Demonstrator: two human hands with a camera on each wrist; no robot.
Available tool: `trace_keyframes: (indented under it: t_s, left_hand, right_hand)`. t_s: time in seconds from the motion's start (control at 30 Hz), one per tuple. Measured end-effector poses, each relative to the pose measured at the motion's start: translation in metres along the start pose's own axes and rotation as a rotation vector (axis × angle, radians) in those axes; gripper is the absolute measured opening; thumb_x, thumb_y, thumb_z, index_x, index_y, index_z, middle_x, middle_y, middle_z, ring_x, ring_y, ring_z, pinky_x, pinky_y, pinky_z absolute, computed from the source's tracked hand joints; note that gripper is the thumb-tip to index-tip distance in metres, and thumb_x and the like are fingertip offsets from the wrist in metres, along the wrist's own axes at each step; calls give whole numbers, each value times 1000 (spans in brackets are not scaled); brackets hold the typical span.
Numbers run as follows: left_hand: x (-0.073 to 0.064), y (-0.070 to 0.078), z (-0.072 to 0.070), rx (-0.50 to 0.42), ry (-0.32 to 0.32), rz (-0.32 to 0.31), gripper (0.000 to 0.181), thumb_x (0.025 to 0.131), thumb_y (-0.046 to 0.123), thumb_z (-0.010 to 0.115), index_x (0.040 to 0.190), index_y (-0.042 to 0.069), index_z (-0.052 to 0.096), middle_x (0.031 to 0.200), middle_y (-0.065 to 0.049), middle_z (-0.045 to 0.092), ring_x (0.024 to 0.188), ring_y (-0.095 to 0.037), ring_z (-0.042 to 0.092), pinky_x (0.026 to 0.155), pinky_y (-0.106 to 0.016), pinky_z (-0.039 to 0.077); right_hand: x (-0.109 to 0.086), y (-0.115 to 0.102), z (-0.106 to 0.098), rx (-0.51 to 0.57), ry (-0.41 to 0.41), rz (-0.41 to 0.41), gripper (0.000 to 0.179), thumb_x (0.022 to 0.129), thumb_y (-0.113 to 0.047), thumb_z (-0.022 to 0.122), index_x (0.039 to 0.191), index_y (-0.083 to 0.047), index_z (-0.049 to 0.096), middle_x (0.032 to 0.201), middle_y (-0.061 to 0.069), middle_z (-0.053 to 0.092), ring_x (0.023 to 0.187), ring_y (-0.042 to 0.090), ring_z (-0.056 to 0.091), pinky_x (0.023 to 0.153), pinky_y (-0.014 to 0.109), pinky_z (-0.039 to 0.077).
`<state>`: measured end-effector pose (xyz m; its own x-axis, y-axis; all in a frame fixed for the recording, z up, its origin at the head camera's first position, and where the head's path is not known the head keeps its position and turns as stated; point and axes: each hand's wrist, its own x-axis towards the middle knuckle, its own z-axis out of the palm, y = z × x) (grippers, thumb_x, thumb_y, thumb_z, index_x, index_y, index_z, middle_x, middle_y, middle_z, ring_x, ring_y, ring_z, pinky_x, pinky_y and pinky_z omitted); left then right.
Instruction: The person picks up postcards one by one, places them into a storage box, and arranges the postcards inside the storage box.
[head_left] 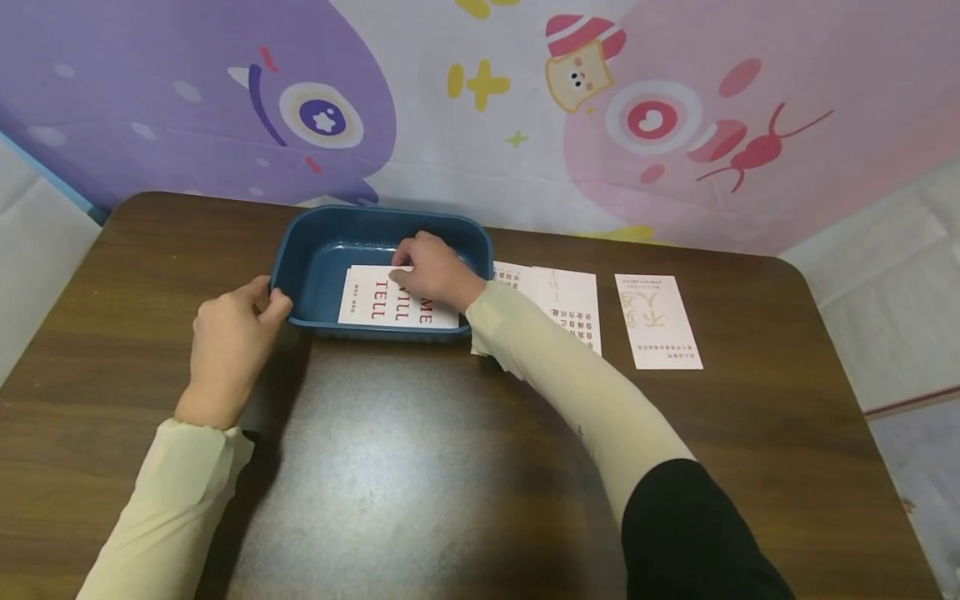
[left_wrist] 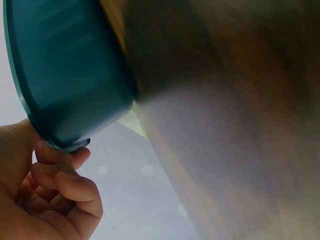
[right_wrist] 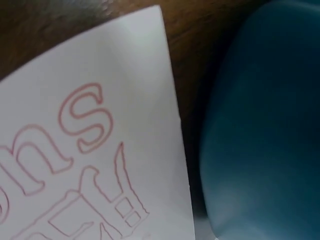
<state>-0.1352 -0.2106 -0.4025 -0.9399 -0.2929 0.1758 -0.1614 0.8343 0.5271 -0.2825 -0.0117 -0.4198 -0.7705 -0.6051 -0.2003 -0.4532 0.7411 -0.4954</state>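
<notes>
A blue-green plastic basin (head_left: 315, 250) stands near the back of the table. My left hand (head_left: 236, 342) holds its rim at the left front corner; the left wrist view shows thumb and curled fingers (left_wrist: 80, 187) at the rim of the basin (left_wrist: 70, 75). Inside the basin lie white cards, the top card (head_left: 363, 296) printed in red with "TELL" and other words. My right hand (head_left: 438, 271) reaches over the basin's right side and pinches that card's far edge. The wrist and sleeve hide part of the cards to the right. The right wrist view does not show the hand.
Several printed cards (head_left: 585, 292) overlap on the table right of the basin. Farther right lies a single card (head_left: 660, 325) with gold characters. Close to the basin wall (right_wrist: 265, 125), the right wrist view has a white card (right_wrist: 135, 60) with red outlined letters. A cartoon-patterned cloth (head_left: 480, 158) hangs behind.
</notes>
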Motion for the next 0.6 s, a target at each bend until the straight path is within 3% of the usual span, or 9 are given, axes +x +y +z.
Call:
trace_keyframes:
  t_s: [0.4,0.6]
  left_hand:
    - [0,-1,0,-2,9,5,29,90,19,46,100,0,65,60,-11,53,52,-25,45,46,-31,29]
    - [0,0,-1,3,3,0,28,90,18,46,100,1,66,58,-10,50,53,-25,45,46,-31,28]
  right_hand:
    - [-2,-1,-2,-114,-9,10,28,92,-36,53,111,-18,63,107,0,54,100,15,47,92,33,37]
    - [-5,-2,-6,-51,43,42,29,94,-36,50,112,-17,61,109,0,55,97,13,49,91,32,40]
